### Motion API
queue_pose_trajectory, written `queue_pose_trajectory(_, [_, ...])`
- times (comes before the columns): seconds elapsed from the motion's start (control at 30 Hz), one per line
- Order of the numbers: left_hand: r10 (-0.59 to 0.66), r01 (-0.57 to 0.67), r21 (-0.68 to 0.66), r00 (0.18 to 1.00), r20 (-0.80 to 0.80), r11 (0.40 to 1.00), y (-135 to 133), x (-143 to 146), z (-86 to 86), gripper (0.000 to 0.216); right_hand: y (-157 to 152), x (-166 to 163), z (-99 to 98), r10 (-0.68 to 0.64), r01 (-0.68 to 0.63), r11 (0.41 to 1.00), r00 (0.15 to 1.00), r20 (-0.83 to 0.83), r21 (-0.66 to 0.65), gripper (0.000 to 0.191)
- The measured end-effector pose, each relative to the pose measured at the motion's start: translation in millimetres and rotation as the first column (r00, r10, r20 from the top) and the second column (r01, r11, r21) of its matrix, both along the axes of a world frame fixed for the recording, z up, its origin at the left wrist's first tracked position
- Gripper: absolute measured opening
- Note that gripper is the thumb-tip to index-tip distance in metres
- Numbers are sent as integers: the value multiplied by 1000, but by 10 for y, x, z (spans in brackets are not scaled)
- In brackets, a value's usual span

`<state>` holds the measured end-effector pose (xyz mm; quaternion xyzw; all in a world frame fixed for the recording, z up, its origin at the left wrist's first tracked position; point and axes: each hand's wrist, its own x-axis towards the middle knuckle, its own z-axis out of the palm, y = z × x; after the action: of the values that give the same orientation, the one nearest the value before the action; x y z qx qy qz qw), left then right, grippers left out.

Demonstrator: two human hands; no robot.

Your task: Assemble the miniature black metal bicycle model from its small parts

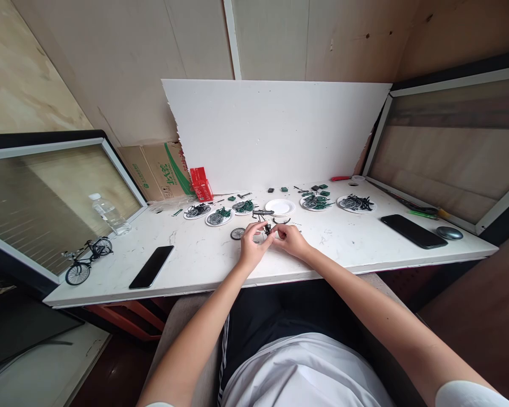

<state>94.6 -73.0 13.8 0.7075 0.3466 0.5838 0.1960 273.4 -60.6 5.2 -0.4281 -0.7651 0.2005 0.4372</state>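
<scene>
Near the front middle of the white table, my left hand [253,244] pinches a small black model bicycle part [267,229]. My right hand [289,239] meets it from the other side, its fingertips closed against the same part; which piece they grip is too small to tell. Just left of my fingers lies a small spoked wheel [237,233]. Behind my hands are a dark bicycle frame piece [263,213] and a curved black strip [282,221]. An assembled black model bicycle [89,257] stands at the table's left end.
Paper plates hold black and green parts, among them a right plate [357,204] and a left plate [219,216]. A white plate [280,207] sits between them. Phones lie left [151,267] and right [413,231]. A bottle [109,213], red box [201,184] and white board [275,135] stand behind.
</scene>
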Motion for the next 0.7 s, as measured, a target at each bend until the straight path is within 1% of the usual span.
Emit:
queue_pose_trajectory(0.1, [-18, 20, -30, 999, 44, 999, 22, 2, -34, 34, -17, -28, -14, 8, -10, 999, 997, 73, 31, 17])
queue_pose_trajectory(0.2, [-18, 26, -76, 995, 102, 997, 46, 3, -70, 28, -34, -55, -20, -11, 5, 998, 994, 108, 63, 23])
queue_pose_trajectory(0.27, [-20, 30, -90, 994, 110, 995, 57, 3, -83, 25, -41, -61, -20, -23, 14, 997, 992, 122, 74, 25])
queue_pose_trajectory(0.37, [-41, 53, -105, 993, 115, 993, 61, 6, -85, 26, -45, -60, -14, -25, 14, 997, 990, 139, 78, 23])
queue_pose_trajectory(0.43, [-54, 67, -120, 992, 110, 990, 56, 7, -79, 27, -45, -58, -8, -17, 8, 997, 992, 126, 72, 22])
queue_pose_trajectory(0.6, [-81, 96, -154, 991, 102, 983, 46, 3, -59, 31, -42, -55, -7, -7, 7, 1000, 1000, 10, 22, 21])
queue_pose_trajectory(0.7, [-95, 113, -166, 989, 115, 980, 55, -8, -63, 32, -37, -52, -13, -1, 1, 1000, 1000, -6, 10, 23])
